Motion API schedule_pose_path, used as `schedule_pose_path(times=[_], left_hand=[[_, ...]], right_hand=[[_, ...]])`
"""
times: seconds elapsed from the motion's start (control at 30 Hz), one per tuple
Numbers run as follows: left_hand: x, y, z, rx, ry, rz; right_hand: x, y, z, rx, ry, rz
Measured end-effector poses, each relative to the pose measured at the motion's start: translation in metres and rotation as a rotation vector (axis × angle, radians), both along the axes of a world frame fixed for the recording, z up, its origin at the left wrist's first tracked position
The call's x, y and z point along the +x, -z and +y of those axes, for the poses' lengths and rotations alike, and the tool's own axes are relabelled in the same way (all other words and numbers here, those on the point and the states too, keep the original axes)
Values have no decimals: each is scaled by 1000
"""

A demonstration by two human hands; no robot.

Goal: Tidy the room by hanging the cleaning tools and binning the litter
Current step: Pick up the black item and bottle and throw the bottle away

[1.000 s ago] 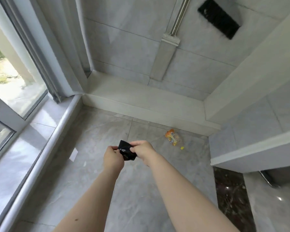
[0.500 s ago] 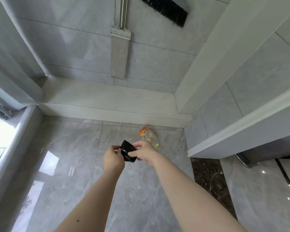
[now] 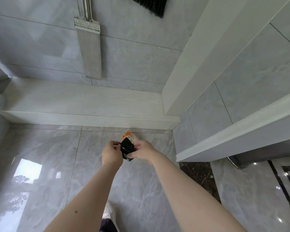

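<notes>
Black bag [image 3: 127, 149], folded, pinched between left hand [image 3: 112, 154] and right hand [image 3: 143, 152], mid-scene above floor. Orange wrapper [image 3: 129, 135] on floor just beyond, near ledge. Mop [image 3: 90, 47], brush [image 3: 151, 5] hung on far wall. Likely step: open bag. Rub layers apart at edge, spread mouth wide before stooping for wrapper.

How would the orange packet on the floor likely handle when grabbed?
The orange packet looks like a thin, crumpled wrapper, so it is probably light and floppy. Lying flat by the ledge, it seems unlikely to roll. It is partly hidden behind the black bag.
</notes>
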State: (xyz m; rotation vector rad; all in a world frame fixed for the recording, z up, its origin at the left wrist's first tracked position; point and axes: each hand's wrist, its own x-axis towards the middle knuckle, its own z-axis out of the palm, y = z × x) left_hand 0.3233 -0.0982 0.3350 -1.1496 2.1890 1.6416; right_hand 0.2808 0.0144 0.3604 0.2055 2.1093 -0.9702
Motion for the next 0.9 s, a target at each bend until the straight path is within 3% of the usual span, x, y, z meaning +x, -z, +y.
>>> schedule_pose_path(times=[0.53, 0.9], left_hand=[[-159, 46, 57, 28, 109, -66], [-208, 101, 76, 41, -58, -130]], right_hand=[[-153, 40, 57, 94, -44, -93], [-214, 102, 88, 83, -101, -116]])
